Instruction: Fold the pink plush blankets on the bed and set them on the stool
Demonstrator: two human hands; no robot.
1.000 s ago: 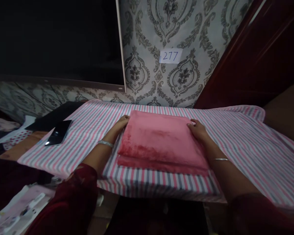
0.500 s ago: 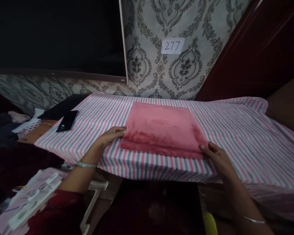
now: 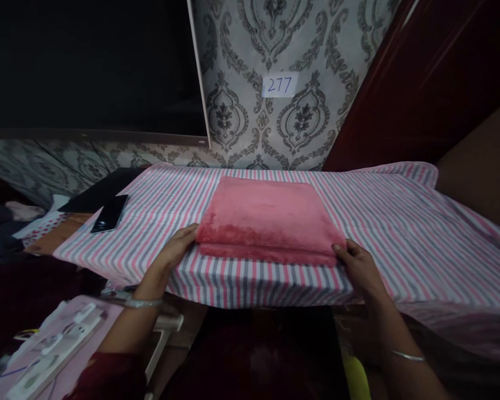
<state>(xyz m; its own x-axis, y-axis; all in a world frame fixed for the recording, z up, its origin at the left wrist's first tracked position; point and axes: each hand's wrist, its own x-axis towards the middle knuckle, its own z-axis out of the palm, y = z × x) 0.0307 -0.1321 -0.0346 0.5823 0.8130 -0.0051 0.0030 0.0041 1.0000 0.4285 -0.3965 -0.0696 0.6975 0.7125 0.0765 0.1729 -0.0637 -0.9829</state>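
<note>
A folded pink plush cloth lies flat in layers on the striped sheet, near its front edge. The front of the upper layer rests just behind the lower layer's edge, which shows as a narrow strip. My left hand grips the cloth's left front corner, fingers together and their tips partly hidden by the fabric. At the right front corner, my right hand pinches the edge, thumb on top and the other fingers at the side.
A black phone lies on the sheet at the left. Behind are a large dark screen and a paper marked 277 on the patterned wall. A white power strip sits low at the left, and something yellow below the table.
My left hand has drawn the upper layer's left front corner forward and outward, closer to the lower layer's edge. My right hand stays at its corner. The view has shifted slightly.
</note>
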